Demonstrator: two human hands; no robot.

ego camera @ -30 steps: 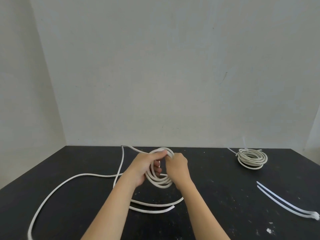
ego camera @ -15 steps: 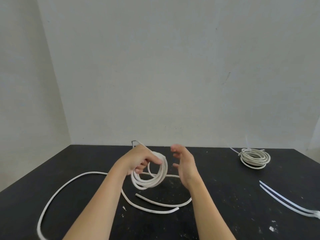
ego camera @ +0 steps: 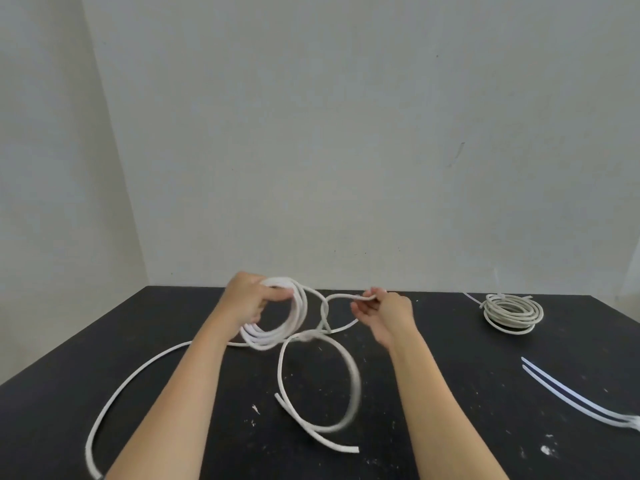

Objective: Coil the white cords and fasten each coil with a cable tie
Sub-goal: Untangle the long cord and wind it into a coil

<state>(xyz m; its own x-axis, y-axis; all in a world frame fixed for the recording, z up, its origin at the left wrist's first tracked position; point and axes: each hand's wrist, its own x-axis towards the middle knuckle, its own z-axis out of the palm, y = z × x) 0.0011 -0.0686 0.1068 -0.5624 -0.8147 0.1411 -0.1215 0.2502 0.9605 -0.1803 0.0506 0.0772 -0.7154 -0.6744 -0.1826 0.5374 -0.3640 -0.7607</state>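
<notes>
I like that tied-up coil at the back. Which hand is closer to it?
Right. The right hand sits left of the tied coil; the left hand, gripping white cord, is farther left.

Cable ties (ego camera: 628, 420) apparently cut by right edge.

A tabletop (ego camera: 450, 375) was set against a wall (ego camera: 311, 133) behind it. Above its middle, a partly wound coil (ego camera: 300, 306) was held in the left hand (ego camera: 247, 299). Just to the right, the loose cord (ego camera: 138, 370) running from it was pinched in the fingers (ego camera: 372, 299) of the right hand (ego camera: 386, 315). That cord was looped on the tabletop in front of the hands and trailed to the near left. A second coil (ego camera: 512, 311) was laid at the far right, with two cable ties (ego camera: 571, 396) nearer, by the right edge.
</notes>
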